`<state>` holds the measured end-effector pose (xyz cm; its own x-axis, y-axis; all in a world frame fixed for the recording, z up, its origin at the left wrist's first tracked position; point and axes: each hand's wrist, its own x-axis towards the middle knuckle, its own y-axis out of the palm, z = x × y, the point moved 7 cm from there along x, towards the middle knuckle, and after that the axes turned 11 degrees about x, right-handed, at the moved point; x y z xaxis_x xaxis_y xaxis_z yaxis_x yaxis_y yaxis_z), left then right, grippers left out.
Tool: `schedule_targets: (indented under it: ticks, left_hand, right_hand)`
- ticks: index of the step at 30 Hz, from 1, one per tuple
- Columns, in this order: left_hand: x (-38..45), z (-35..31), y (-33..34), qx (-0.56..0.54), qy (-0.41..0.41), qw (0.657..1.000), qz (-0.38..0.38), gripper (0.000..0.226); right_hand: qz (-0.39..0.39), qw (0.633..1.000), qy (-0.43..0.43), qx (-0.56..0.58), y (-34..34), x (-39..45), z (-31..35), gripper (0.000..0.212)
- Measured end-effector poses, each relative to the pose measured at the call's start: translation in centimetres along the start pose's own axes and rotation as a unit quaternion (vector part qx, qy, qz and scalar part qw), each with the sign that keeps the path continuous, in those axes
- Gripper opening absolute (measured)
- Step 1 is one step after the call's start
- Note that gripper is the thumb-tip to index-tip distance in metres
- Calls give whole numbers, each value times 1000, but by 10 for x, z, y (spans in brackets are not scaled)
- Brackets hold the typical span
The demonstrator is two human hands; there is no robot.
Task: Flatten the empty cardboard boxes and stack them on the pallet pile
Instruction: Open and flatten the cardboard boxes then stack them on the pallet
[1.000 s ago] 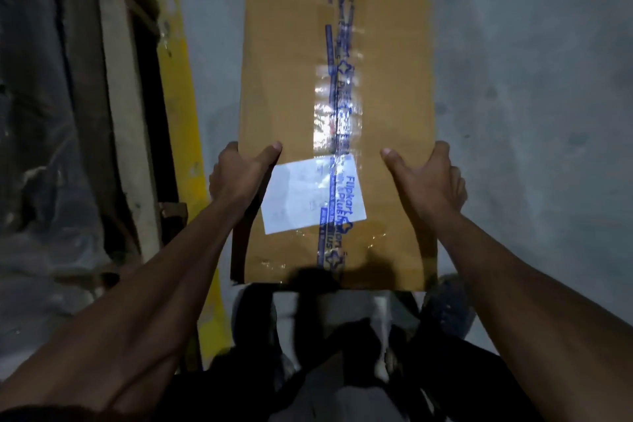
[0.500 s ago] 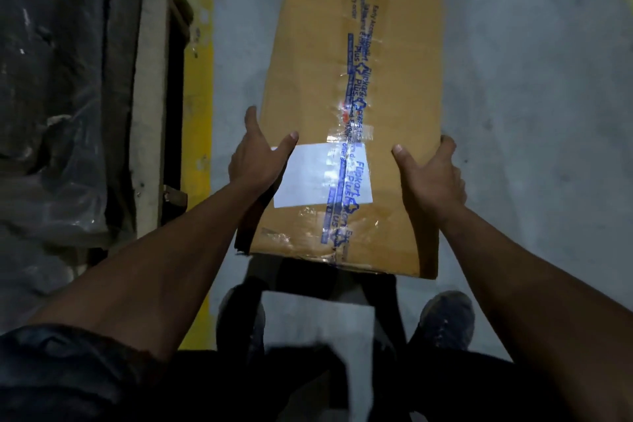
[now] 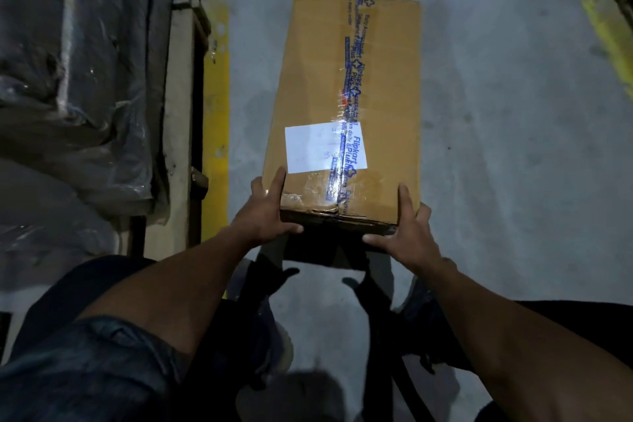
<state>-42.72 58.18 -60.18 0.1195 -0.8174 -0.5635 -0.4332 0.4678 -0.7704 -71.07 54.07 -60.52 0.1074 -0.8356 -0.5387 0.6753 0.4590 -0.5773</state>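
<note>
A long brown cardboard box (image 3: 349, 96) with blue printed tape down its middle and a white label lies lengthwise ahead of me, over the grey floor. My left hand (image 3: 267, 212) grips its near left corner, one finger lying along the top edge and the thumb on the dark near end. At the near right corner, my right hand (image 3: 407, 233) holds the box the same way. The underside is hidden, so I cannot tell whether the box touches the floor.
A wooden pallet edge (image 3: 178, 134) with plastic-wrapped goods (image 3: 78, 79) runs along the left. Beside it is a yellow floor line (image 3: 215, 113); another yellow line (image 3: 603, 20) crosses the top right. My legs and shoes are below the box.
Both hands have slid from the box's long sides to its near-end corners. The box now sits further from me, and its dark near end has come into view.
</note>
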Motion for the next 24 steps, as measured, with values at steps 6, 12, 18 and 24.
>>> schedule_targets:
  ticks: [6,12,18,24]
  left_hand:
    - [10,-1,-1,-6,-29,996,-87,109]
    - [7,-5,-20,-1,-24,994,-107,94]
    - [-13,-22,-83,18,0,989,-147,91]
    - [-71,-54,-159,19,39,971,-237,80]
  right_hand:
    - [-103,994,-2,49,1,8,5,107]
    - [-111,992,3,59,-17,4,20,99]
    - [-135,990,-25,27,-66,-20,63,92]
    - [-210,973,-95,30,-118,-74,105,69]
